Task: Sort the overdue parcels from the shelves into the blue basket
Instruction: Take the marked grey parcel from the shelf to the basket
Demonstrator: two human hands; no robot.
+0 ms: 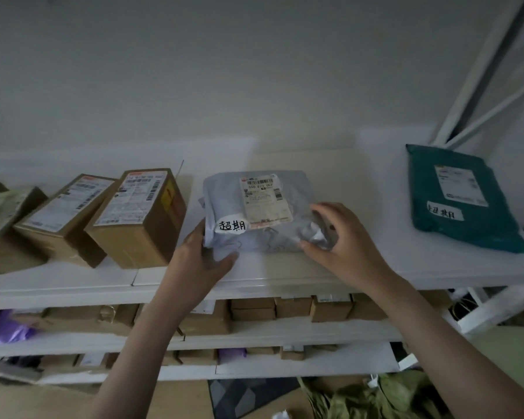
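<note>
Now both hands are on the grey mailer bag [256,213] on the top shelf [315,267], left hand [201,257] gripping its corner, right hand [341,237] pinching its crumpled edge

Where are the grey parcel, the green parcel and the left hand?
grey parcel [280,237]: head view, bare wrapping below its shipping label.
green parcel [478,229]: head view, plain lower part under its handwritten tag.
left hand [201,258]: head view, back of the hand.
</note>
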